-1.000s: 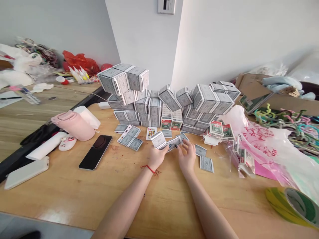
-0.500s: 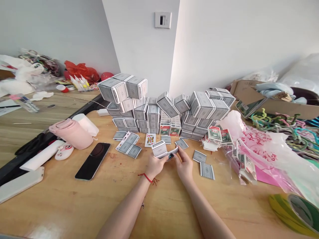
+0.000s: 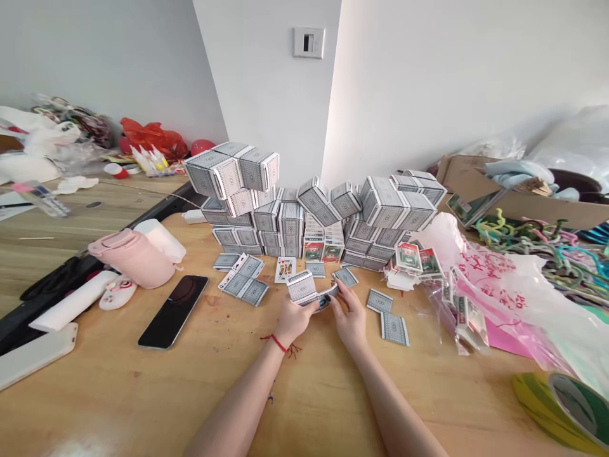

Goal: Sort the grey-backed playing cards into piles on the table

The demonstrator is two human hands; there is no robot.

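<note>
Broadly, I log this from my remote seat, largest item first.

1. Table (image 3: pixel 143 393): wooden, and it bears everything below.
2. Pile of card packs (image 3: pixel 285 216): grey-backed packs stacked against the wall corner. The top ones sit tilted and overhang.
3. Pink bag (image 3: pixel 499 285): crumpled plastic at the right, with more packs inside it.
4. Pink bottle (image 3: pixel 136 257): lies on its side at the left.
5. Phone (image 3: pixel 174 311): lies screen up, just beside the bottle.
6. Loose cards (image 3: pixel 394 328): scattered face down around the hands. One face-up card (image 3: pixel 284 269) lies near the pile.
7. Deck (image 3: pixel 304 289): held just above the table in front of the pile, between both hands.
8. Left hand (image 3: pixel 292 317): fingers clamped around the deck's block.
9. Right hand (image 3: pixel 352 317): fingertips pinch the bowed cards at the deck's right end.

Risk, as I judge it: the bowed cards carry spring. If either pinch loosens, they could spray out among the loose cards. A knuckle pushed forward could also nudge the tilted packs and topple them.
</note>
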